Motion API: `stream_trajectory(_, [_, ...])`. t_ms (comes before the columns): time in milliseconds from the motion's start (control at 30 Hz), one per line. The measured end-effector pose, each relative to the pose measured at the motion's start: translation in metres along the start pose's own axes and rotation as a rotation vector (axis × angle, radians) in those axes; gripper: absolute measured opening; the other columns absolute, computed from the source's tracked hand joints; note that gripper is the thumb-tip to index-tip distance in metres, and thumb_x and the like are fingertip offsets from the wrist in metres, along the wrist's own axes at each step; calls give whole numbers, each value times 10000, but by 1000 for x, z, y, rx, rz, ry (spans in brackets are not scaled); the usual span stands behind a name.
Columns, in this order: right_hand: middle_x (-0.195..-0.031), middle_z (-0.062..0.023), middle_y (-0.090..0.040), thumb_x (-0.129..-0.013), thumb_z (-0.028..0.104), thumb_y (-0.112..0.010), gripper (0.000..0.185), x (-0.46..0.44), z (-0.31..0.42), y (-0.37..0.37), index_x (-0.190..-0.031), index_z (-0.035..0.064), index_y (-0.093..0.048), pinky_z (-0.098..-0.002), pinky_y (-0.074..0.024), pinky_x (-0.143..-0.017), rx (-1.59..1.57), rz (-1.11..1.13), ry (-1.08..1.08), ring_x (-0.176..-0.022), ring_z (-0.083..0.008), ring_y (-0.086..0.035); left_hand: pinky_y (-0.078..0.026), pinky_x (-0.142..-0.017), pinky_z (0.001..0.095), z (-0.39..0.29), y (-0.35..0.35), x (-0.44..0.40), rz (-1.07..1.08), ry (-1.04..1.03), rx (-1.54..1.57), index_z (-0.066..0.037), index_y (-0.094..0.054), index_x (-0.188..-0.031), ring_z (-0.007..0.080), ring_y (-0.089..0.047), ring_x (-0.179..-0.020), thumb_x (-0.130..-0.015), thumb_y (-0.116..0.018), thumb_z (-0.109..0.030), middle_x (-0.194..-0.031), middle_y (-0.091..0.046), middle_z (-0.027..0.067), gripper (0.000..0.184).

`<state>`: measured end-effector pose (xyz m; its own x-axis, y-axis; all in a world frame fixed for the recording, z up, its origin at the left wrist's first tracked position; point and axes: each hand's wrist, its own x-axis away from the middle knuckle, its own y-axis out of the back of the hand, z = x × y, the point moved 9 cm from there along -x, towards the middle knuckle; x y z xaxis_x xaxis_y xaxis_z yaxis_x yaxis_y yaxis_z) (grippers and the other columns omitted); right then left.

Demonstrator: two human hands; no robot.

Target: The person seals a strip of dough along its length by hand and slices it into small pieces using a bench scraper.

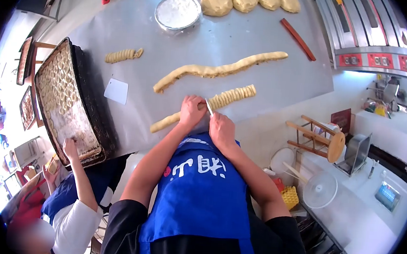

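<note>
Across the near part of the metal worktable lies a filled dough roll, with its uncut end (165, 123) on the left and a row of cut slices (234, 96) on the right. My left hand (192, 112) curls its fingers round the roll just left of the cut. In my right hand (221, 128) is a thin pale blade (209, 106), seen nearly edge-on and touching the roll between my hands. I cannot make out its handle. A longer, uncut dough roll (217, 71) lies beyond, showing brown filling along its near side.
On the worktable (139, 28) are a bowl of white flour (177, 13), several dough lumps (217, 3), a reddish-brown stick (298, 39), a short sliced roll (122, 55) and a white card (116, 91). At left, a co-worker's hand (70, 148) reaches into a dark-rimmed tray (78, 54) of dough pieces.
</note>
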<state>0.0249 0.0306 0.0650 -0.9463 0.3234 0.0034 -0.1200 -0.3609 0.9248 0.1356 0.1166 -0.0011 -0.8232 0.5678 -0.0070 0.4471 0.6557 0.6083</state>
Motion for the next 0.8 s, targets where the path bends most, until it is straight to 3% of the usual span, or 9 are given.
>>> stream_trajectory(133, [-651,-146,-679,-1020,177,-611,167,-15,-6,9,-911,51,-606,-455,-576,-558,-5,54,-49,-607,-348,-718,-506,-952,462,5,-2,0,47,27,19,-60,-760,-944,372,-634,-1009,-802,-775,-153,-970,-724,131,171])
stream_trajectory(367, [-657,-156,-693,-1000,162,-601,160,-38,0,27,-882,56,-580,-434,-570,-523,60,25,-37,-594,-338,-724,-505,-956,463,8,-2,1,64,63,47,-59,-757,-931,363,-631,-1019,-809,-780,-165,-984,-722,133,164])
stream_trajectory(667, [-648,-179,-700,-966,135,-598,118,-45,3,-1,-902,36,-589,-450,-584,-550,71,228,56,-609,-353,-735,-512,-934,467,9,-2,1,38,66,71,-57,-757,-908,369,-625,-991,-797,-784,-163,-972,-717,130,156])
stream_trajectory(800, [-658,-185,-706,-987,167,-566,144,-35,-4,-43,-923,39,-581,-463,-579,-539,114,182,31,-608,-357,-737,-515,-943,473,11,-5,1,78,106,16,-49,-747,-950,387,-626,-1008,-802,-772,-157,-983,-715,138,185])
